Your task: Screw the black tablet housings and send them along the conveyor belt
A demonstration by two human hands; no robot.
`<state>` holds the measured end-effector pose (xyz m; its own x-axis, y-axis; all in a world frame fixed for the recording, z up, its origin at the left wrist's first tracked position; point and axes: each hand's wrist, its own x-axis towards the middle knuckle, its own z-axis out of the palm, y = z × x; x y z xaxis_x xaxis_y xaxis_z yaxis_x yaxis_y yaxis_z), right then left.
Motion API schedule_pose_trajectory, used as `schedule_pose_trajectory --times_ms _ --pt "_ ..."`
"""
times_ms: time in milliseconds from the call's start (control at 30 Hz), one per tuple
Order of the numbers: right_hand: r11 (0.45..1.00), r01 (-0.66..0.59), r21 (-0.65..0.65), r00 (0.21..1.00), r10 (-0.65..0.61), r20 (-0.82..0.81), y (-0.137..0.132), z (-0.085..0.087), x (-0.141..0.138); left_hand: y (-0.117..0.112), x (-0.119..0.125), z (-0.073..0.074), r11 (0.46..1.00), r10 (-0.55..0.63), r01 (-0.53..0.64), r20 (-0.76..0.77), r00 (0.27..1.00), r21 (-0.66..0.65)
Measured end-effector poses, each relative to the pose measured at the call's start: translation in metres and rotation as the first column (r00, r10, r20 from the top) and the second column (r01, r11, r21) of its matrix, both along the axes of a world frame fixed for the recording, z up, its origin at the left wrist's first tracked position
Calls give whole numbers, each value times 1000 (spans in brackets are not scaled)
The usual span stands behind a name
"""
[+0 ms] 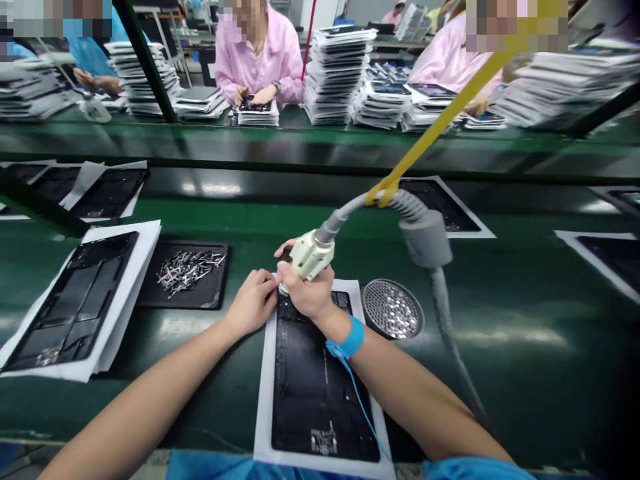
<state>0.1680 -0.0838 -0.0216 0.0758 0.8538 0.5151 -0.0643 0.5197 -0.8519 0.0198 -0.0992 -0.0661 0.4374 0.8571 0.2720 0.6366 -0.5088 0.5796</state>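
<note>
1. Your one camera sits on your head, above and behind your fingers (263, 280), looking forward and down.
2. It is near your fingers, so both your arms (173, 375) reach in from the bottom edge.
3. Past your fingers, it sees people (281, 50) at the far bench (235, 145).

The corded tool (313, 257) is cream with a grey cable (443, 313), hung from a bright yellow strap (450, 120), and the wristband (354, 339) is sky blue. The tablet panel (320, 380) is black against a white sheet (265, 407), on a deep green bench (530, 400). A black tray (214, 298) carries mottled silver-and-black small parts (190, 270), while the round dish (374, 303) shows grey with a grid of silvery dots.
</note>
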Motion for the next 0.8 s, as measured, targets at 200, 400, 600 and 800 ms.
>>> schedule_pose_trajectory --times_ms 200,400,600,800 --pt "1000 -5 -28 999 6 43 2 -14 -1 2 2 -4 1000 -1 1 37 999 2" --pt "997 30 -77 996 -24 82 3 -23 -6 1 0 -5 1000 -5 5 36 999 -13" --pt "999 29 -19 999 -29 18 3 -10 4 10 7 2 998 23 -19 -54 998 67" --pt "943 325 72 945 -323 -46 -15 23 98 39 44 19 989 -143 150 -322 936 -5"
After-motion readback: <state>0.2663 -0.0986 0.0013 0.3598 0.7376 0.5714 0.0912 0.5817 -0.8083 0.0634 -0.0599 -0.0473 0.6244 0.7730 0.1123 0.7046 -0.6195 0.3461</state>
